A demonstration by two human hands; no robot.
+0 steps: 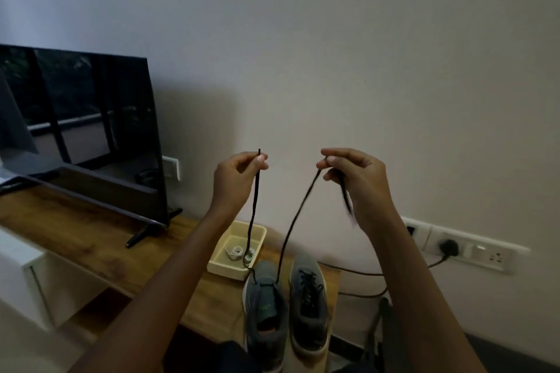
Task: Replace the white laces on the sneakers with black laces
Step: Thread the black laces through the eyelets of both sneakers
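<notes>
Two grey sneakers stand side by side on the wooden top, toes away from me. The right sneaker (308, 303) is laced in black. The left sneaker (265, 312) has a black lace (254, 206) through its front eyelets only. Both halves of that lace rise up to my raised hands. My left hand (239, 172) pinches one end, its tip sticking up above the fingers. My right hand (348, 172) pinches the other half, with the end hanging down behind the palm. White laces (238, 251) lie coiled in a cream tray (257, 235) beyond the shoes.
A flat television (91, 136) on feet fills the left of the wooden unit (91, 239). A wall socket strip (466, 247) with a plugged-in black cable (357, 272) runs low on the right wall. A white cabinet edge (24, 263) sits at the far left.
</notes>
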